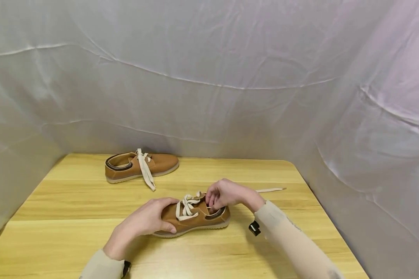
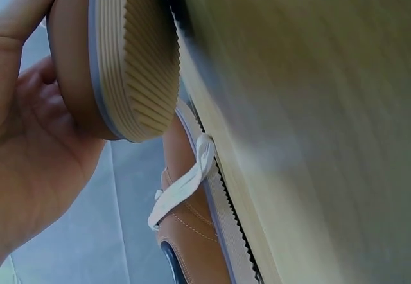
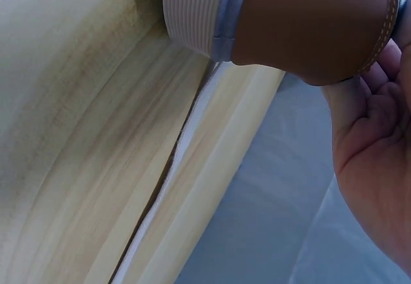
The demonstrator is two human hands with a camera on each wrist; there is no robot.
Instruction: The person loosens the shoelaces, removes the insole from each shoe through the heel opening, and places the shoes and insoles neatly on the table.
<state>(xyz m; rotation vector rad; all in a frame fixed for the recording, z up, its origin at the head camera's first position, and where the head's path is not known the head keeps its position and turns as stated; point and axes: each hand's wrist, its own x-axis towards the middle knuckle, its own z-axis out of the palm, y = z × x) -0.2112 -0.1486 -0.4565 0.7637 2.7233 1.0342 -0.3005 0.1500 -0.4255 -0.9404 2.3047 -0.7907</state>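
A brown lace-up shoe (image 1: 203, 222) sits on the table, toe to the left. My left hand (image 1: 150, 217) grips its toe, thumb on the near side and fingers over the far side. In the left wrist view its ridged sole (image 2: 144, 72) faces the camera. White laces (image 1: 186, 209) lie looped over the front. My right hand (image 1: 227, 193) is at the shoe's opening, fingers bent down inside by the tongue; I cannot tell what they hold. The right wrist view shows the heel (image 3: 308, 27) with the fingers partly hidden behind it.
A matching brown shoe (image 1: 165, 164) stands at the back left, toe to the right, its white lace (image 1: 144, 170) hanging onto the table. Another length of white lace (image 1: 274, 190) lies right of the right wrist. Grey cloth (image 1: 209, 112) hangs around the wooden table (image 1: 73, 240).
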